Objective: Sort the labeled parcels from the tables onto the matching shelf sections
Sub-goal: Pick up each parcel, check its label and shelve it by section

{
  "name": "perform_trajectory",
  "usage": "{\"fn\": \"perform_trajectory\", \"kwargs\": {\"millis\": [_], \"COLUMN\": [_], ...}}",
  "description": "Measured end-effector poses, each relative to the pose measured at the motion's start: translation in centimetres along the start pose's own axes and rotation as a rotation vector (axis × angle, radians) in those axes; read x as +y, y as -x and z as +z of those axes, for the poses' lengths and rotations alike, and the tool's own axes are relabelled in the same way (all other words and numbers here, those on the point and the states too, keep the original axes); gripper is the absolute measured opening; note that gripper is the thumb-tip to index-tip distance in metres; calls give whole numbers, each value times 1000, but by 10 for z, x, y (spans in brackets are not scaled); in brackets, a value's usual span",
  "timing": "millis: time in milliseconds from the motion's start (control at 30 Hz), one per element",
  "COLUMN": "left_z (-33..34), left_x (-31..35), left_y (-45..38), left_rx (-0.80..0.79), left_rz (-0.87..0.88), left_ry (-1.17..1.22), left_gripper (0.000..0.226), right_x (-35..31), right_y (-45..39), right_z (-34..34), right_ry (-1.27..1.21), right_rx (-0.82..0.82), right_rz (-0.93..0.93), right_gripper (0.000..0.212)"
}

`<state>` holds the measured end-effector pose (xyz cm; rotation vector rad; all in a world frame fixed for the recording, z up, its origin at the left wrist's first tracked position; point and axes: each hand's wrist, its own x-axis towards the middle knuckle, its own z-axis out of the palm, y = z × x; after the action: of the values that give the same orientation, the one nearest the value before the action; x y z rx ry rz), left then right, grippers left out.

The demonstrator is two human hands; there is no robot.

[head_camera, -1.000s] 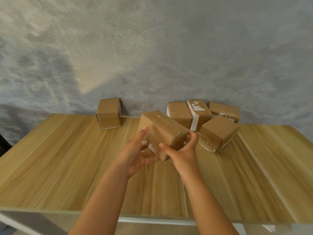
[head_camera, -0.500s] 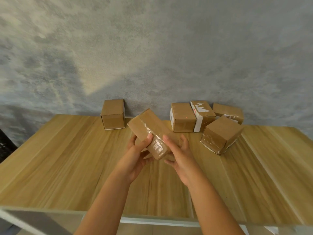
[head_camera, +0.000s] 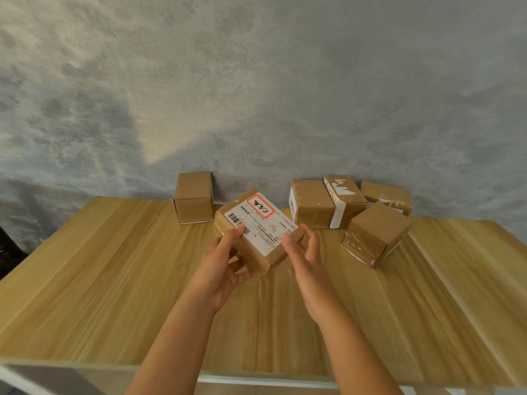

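1. The held parcel (head_camera: 256,233) is a small brown cardboard box with squared edges, tilted, raised above the worktop (head_camera: 114,275) between both hands.
2. Its upper face carries a white shipping label (head_camera: 261,222) with a barcode, fine print too small to read, and a red-bordered box with handwritten black characters I cannot make out.
3. The left hand (head_camera: 221,269) holds the parcel from below and at its near-left corner, thumb lying on the label edge, fingers curled underneath: a closed grip on the box.
4. The right hand (head_camera: 306,260) stands at the parcel's right end, thumb tip touching the label's corner, fingers loosely extended beside the box; whether they press on it, I cannot tell.
5. Beyond the left hand, a plain cardboard box (head_camera: 194,196) stands alone against the wall.
6. Beyond the right hand, a taped brown box (head_camera: 310,208) touches a box with a white band and torn white scraps (head_camera: 343,201); another brown box (head_camera: 387,195) lies behind them.
7. Just right of the grip, a cube-like box (head_camera: 376,232) with glossy clear tape sits tilted, one edge lifted.
8. The worktop is pale wood-grain laminate in long planks, with a white front edge.
9. The wall (head_camera: 256,81) behind is mottled grey plaster with a bright patch of light.
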<state>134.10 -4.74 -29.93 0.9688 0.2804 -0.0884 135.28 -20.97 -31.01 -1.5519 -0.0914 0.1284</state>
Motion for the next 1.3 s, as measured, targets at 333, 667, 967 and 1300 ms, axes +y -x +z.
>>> {"fn": "perform_trajectory", "kwargs": {"millis": [333,667,967,1300], "left_z": [-7,-3,-12,-15], "left_x": [5,1,20,39], "left_y": [2,-2,-3,0], "left_rx": [-131,17,47,-10], "left_rz": [30,-3,130,120], "left_ry": [-143,-120,-290,-589], "left_gripper": [52,86,34,37], "right_x": [-3,-2,8,-5], "right_y": [-9,-10,-20,-42], "right_z": [-10,16,15,-16], "right_ry": [-310,-546,-331,-8], "right_rx": [-147,21,10,-253], "right_rz": [213,244,260,237], "right_gripper": [60,66,94,68]}}
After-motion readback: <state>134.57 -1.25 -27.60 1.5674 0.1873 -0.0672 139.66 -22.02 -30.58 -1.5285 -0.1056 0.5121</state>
